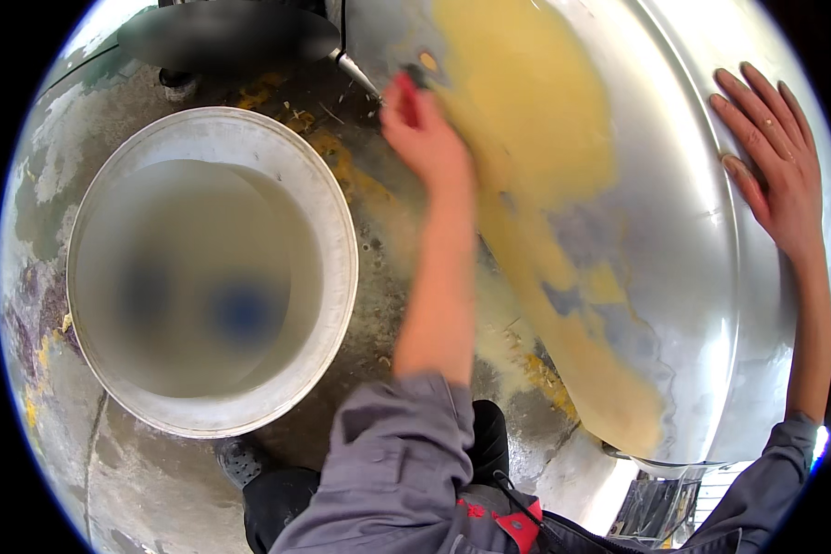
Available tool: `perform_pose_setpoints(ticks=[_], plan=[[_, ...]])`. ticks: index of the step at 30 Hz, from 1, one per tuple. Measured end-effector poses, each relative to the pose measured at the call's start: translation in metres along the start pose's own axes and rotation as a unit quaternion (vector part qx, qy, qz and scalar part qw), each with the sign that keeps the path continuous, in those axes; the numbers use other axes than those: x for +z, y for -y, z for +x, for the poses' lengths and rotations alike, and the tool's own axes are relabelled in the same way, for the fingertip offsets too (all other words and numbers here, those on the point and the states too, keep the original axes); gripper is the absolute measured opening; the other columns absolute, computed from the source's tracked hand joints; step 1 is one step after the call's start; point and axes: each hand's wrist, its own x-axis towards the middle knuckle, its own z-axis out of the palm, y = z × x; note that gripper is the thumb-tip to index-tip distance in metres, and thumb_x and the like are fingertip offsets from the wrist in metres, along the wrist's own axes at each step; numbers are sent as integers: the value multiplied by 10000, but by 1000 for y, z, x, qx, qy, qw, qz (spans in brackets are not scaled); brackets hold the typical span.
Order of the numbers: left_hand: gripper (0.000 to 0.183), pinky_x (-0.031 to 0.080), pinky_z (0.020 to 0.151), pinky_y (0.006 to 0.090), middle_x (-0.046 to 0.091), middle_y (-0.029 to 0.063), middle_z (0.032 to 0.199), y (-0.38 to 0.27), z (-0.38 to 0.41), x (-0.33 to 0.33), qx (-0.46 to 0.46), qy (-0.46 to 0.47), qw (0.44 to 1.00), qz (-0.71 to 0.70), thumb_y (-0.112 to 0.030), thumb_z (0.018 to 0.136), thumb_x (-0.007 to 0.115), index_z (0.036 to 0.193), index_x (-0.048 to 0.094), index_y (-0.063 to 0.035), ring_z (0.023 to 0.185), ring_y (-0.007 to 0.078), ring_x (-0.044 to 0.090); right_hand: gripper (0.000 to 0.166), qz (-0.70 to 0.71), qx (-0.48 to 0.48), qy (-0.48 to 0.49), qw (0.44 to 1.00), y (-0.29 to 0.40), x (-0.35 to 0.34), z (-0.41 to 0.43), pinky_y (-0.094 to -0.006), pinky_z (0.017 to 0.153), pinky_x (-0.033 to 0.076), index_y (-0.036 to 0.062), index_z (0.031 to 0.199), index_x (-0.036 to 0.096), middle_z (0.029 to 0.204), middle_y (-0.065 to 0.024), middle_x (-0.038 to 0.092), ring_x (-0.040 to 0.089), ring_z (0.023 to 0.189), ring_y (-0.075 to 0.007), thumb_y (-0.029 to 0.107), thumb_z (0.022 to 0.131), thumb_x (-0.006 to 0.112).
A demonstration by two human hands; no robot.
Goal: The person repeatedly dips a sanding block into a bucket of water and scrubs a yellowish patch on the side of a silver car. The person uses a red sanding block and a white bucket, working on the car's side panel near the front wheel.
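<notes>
My left hand [419, 135] is closed around a small red and black object [408, 97], blurred, its kind unclear. It is beside the edge of a curved silver metal vehicle panel [672, 228]; contact is unclear. Yellow filler [540, 104] covers a broad patch of the panel, with a tan strip of it [595, 388] running down the edge and grey-blue spots between. Flat on the panel's far right side rests my right hand [775, 152], fingers spread, holding nothing. On the left stands a round, pale tub [350, 277] of cloudy water [201, 208].
Wet, stained concrete floor [138, 471] lies around the tub, with yellow residue [547, 377] near the panel. A grey clog [239, 460] is just below the tub. At the top are a dark, blurred shape [228, 34] and a metal rod [356, 73].
</notes>
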Motion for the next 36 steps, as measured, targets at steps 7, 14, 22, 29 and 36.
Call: perform_pose_setpoints(ticks=[7,14,22,29,36], plan=[[505,477,1021,381,609,125,1293,-4,-40,-3,77,15,988,131,-147,947,737,1390,531,-21,1156,238,590,490,0,-10,2,1000,1,0,1,-487,1244,304,155,1430,623,1518,-34,567,434,1482,-279,261,952,647],[424,390,1148,439,552,221,1399,-6,-62,4,53,46,996,51,-99,1005,620,1405,542,16,1330,338,525,488,-4,-10,10,1000,-2,4,-4,-481,1249,303,154,1430,623,1524,-35,562,430,1486,-283,244,951,647],[407,405,1133,422,515,204,1473,11,0,-12,-2,50,999,-16,-131,1009,628,1376,545,26,1334,322,525,488,-19,-15,9,1000,-5,5,-5,-476,1253,303,159,1442,616,1536,-32,552,420,1495,-268,229,960,646],[469,370,1144,377,438,164,1523,-13,-153,-25,43,68,984,159,-106,1035,571,1467,423,6,1318,254,502,489,-27,-14,15,999,-5,12,-5,-465,1258,296,159,1455,605,1545,-35,543,417,1498,-264,230,972,639],[390,432,1076,349,569,146,1355,43,-11,-28,16,16,997,80,-123,1020,604,1371,498,12,1218,232,563,488,-32,-16,7,999,-6,10,-7,-457,1258,299,175,1460,602,1547,-23,541,410,1502,-258,243,978,636]])
